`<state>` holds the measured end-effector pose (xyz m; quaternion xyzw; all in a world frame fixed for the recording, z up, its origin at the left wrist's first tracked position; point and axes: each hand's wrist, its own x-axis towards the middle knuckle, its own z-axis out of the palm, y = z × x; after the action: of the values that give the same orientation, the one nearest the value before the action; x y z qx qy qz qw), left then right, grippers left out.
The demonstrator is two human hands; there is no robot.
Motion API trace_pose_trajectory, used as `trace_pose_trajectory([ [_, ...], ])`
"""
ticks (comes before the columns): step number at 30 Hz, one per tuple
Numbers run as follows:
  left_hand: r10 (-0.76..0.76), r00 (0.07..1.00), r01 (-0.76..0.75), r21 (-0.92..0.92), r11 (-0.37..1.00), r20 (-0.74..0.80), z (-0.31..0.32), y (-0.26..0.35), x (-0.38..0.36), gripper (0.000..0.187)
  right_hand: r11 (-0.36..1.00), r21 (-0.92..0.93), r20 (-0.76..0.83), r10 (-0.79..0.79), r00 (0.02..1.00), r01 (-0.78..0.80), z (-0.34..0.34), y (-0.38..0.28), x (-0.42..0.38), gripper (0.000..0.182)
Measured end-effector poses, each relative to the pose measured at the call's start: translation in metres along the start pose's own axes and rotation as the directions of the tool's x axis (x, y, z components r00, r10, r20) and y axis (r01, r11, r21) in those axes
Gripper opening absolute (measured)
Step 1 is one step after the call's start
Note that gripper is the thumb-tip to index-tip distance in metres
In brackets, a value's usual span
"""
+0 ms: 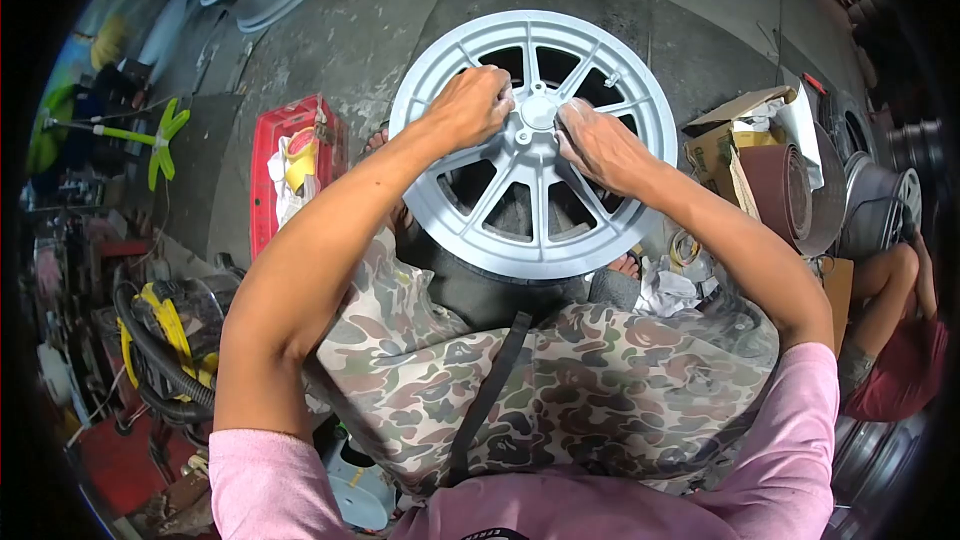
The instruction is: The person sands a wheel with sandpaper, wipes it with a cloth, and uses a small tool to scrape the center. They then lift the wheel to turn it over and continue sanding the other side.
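A pale grey multi-spoke wheel rim [538,112] lies face up in front of my knees, over a dark round support that may be a tire. My left hand [478,105] is closed over the spokes left of the hub, fingers curled under. Just right of the hub, my right hand [603,147] is closed too, its fingertips pressed at the hub's edge. Pale dust coats the fingers of both hands. Whatever either hand pinches is hidden by the fingers.
A red crate [262,185] with a yellow roll and white paper stands left. On the right are a cardboard box [715,165] and a brown abrasive roll [783,192]. Another person [900,360] sits far right near more rims. A yellow-and-black machine [170,340] is lower left.
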<state>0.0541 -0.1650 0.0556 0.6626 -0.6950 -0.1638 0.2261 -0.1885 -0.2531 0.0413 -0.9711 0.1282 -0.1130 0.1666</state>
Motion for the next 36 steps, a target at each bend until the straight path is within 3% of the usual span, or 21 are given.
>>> trace_pose_trajectory([
  [3,-0.032,0.999,0.032,-0.044,0.999,0.01,-0.001,-0.002,-0.006,0.021,0.996,0.082,-0.022,0.024,0.999,-0.023,-0.006,0.002,0.005,0.024],
  [5,-0.016,1.0,0.016,-0.028,0.999,-0.022,0.005,-0.004,-0.007,0.019,0.989,0.143,-0.187,-0.018,0.982,0.046,-0.021,0.005,0.013,0.019],
  [7,0.004,0.999,-0.004,-0.009,1.0,-0.05,0.006,-0.002,-0.001,0.018,0.943,0.33,-0.279,0.149,0.949,-0.051,-0.033,0.009,0.024,0.018],
  [9,-0.019,0.979,-0.013,-0.155,0.988,-0.204,-0.005,0.012,0.011,0.015,0.908,0.41,-0.294,0.218,0.931,-0.083,-0.042,0.016,0.028,0.019],
  [10,-0.014,0.979,-0.017,-0.153,0.988,-0.203,-0.013,0.018,0.015,0.015,0.823,0.522,-0.125,0.335,0.934,-0.225,-0.046,0.018,0.028,0.02],
  [11,-0.117,0.979,0.068,-0.273,0.96,-0.167,-0.019,0.021,0.018,0.013,0.711,0.598,0.059,0.422,0.905,-0.37,-0.049,0.02,0.028,0.021],
  [12,-0.215,0.969,0.154,-0.387,0.909,-0.119,-0.023,0.024,0.02,0.012,0.713,0.596,0.055,0.422,0.905,-0.369,-0.049,0.018,0.026,0.021],
  [13,-0.217,0.976,0.196,-0.494,0.847,0.015,-0.021,0.016,0.02,0.012,0.638,0.633,0.173,0.436,0.883,-0.439,-0.045,0.015,0.021,0.022],
  [14,-0.216,0.976,0.194,-0.494,0.848,0.014,-0.02,0.017,0.015,0.012,0.557,0.657,0.288,0.438,0.852,-0.508,-0.04,0.013,0.015,0.024],
  [16,-0.19,0.931,0.32,-0.447,0.836,0.311,-0.014,0.024,-0.005,0.011,0.584,0.65,0.274,0.417,0.867,-0.487,-0.02,0.017,0.003,0.025],
  [17,-0.165,0.948,0.257,-0.348,0.902,0.272,-0.008,0.027,-0.012,0.01,0.606,0.629,0.286,0.403,0.869,-0.487,-0.012,0.019,-0.003,0.024],
  [20,-0.16,0.951,0.249,-0.351,0.903,0.263,0.008,0.025,-0.019,0.01,0.69,0.574,0.223,0.386,0.895,-0.44,0.001,0.019,-0.018,0.026],
  [22,-0.181,0.949,0.261,-0.323,0.91,0.258,0.011,0.032,-0.021,0.013,0.686,0.512,0.388,0.353,0.852,-0.517,-0.008,0.016,-0.021,0.038],
  [24,-0.016,0.995,0.022,-0.062,0.998,0.099,0.016,0.034,-0.021,0.014,0.714,0.456,0.427,0.348,0.834,-0.532,-0.016,0.011,-0.018,0.041],
  [25,-0.015,0.995,0.021,-0.063,0.998,0.097,0.019,0.034,-0.02,0.014,0.712,0.456,0.451,0.332,0.828,-0.534,-0.017,0.01,-0.017,0.04],
  [27,0.101,0.993,-0.107,0.107,0.988,0.064,0.028,0.03,-0.016,0.014,0.713,0.452,0.472,0.318,0.822,-0.536,-0.022,0.005,-0.017,0.04],
  [31,0.006,0.989,-0.027,0.144,0.989,0.146,0.029,0.03,-0.009,0.012,0.802,0.437,0.358,0.26,0.897,-0.407,-0.028,-0.004,-0.015,0.037],
  [34,0.047,0.999,-0.045,0.119,0.992,-0.019,0.015,0.037,0.001,0.017,0.856,0.405,0.31,0.201,0.929,-0.32,-0.032,0.002,-0.018,0.036],
  [36,-0.054,0.997,0.052,-0.05,0.997,-0.048,-0.01,0.047,0.009,0.024,0.864,0.353,0.278,0.269,0.922,-0.358,-0.045,-0.003,-0.015,0.032],
])
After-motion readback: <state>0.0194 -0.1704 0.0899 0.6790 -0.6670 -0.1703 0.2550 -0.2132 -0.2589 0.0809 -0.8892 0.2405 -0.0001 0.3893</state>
